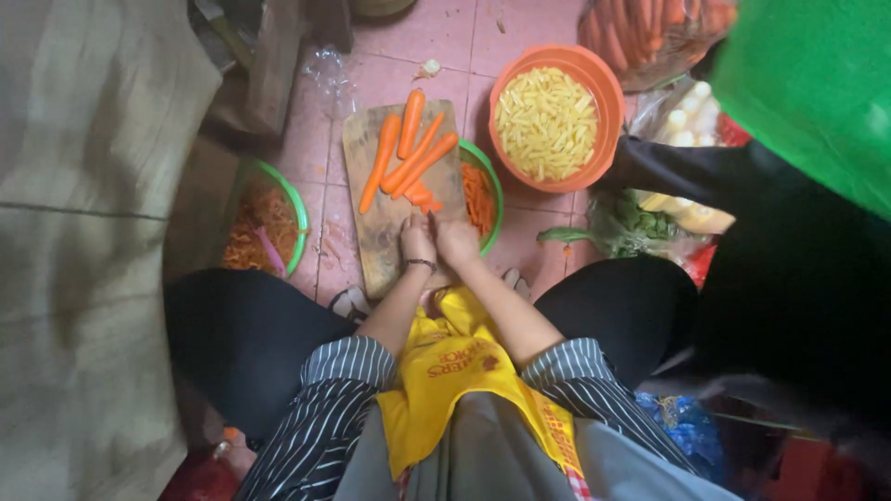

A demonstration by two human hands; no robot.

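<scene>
Both my hands sit low on the wooden cutting board (385,218) on the floor: left hand (418,243) and right hand (457,243), fingers curled over small carrot pieces (422,198). Can't tell whether either grip holds a knife. Whole peeled carrots (408,153) lie higher up; stiff, probably slippery, best pinned mid-length.

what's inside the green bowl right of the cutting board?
The green bowl holds cut orange carrot pieces. Its left part is hidden under the cutting board, and the right hand covers its near edge.
</scene>
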